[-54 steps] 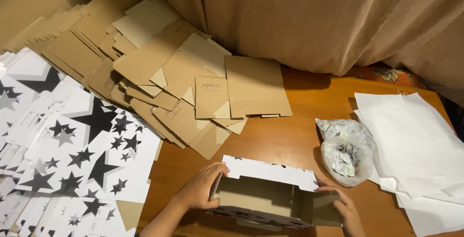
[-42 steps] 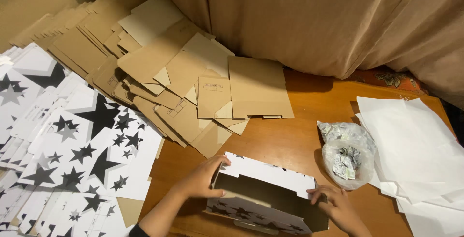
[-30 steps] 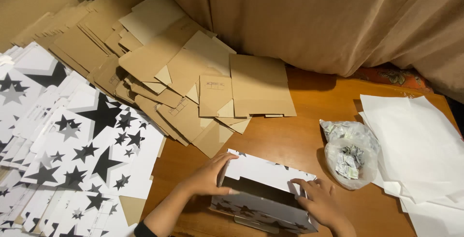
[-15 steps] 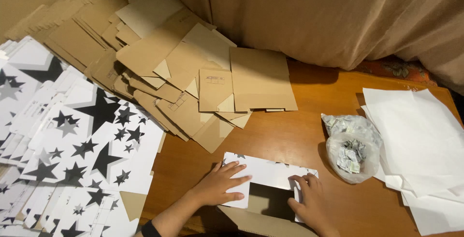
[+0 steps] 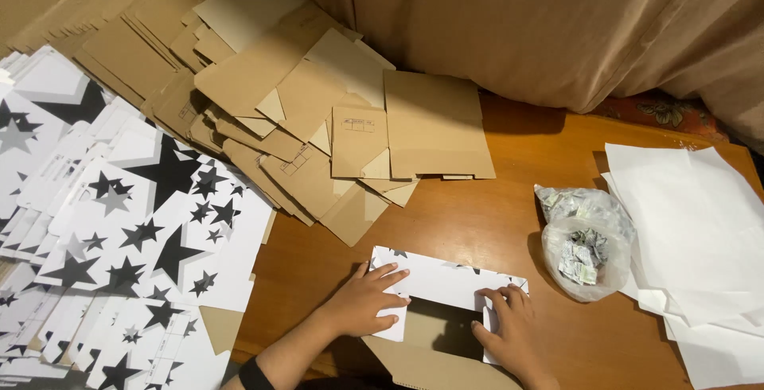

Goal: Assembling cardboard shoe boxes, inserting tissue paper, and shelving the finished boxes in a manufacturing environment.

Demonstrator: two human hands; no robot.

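While flat: 2 hands [image 5: 362,302], 1 box [image 5: 442,282].

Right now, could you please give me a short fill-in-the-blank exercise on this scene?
1. Both hands press on a white ____ box.
2. The left hand wears a ____ wristband.
3. The clear bag lies on the ____ table.
4. The white sheets at the left carry black ____.

Missing words: cardboard; black; wooden; stars
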